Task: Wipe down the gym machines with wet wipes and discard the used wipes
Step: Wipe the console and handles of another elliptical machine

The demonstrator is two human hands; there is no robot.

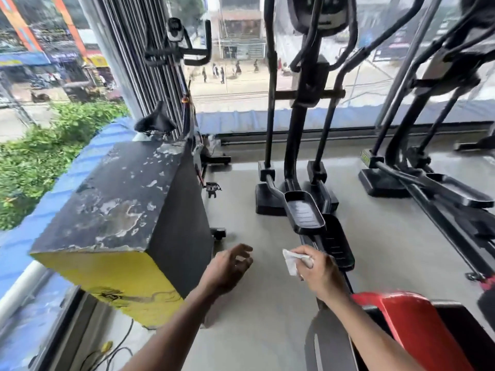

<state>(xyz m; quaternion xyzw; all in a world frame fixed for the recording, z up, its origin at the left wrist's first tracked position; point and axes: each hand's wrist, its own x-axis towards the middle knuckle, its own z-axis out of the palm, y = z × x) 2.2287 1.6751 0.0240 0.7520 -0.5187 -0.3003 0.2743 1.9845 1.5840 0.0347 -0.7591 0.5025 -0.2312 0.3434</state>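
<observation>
Right down at the bottom edge, both bare forearms reach out over the grey gym floor (267,311). The right hand (320,274) has its fingers curled around a crumpled white wet wipe (292,261), and the loose end of it sticks out toward the left hand (227,266), near it but not touching. That left hand is empty, fingers loosely spread and relaxed, hanging above the floor. Just under the right forearm there's a red machine cover (407,325) with black parts around it.

Beside the left arm sits a big box (120,207), black on top with the paint flaking badly, yellow on the near face. Some cables (107,352) trail on the floor below it.

Just past the wipe hand are the black foot pedals (304,212) of an elliptical trainer (300,116), uprights going up out of frame. A second elliptical (428,170) stands off to the right. Behind the box there's an exercise bike (176,49), saddle and handlebars showing. Beyond all that, a glass window (241,49) looks onto a street with people walking.
</observation>
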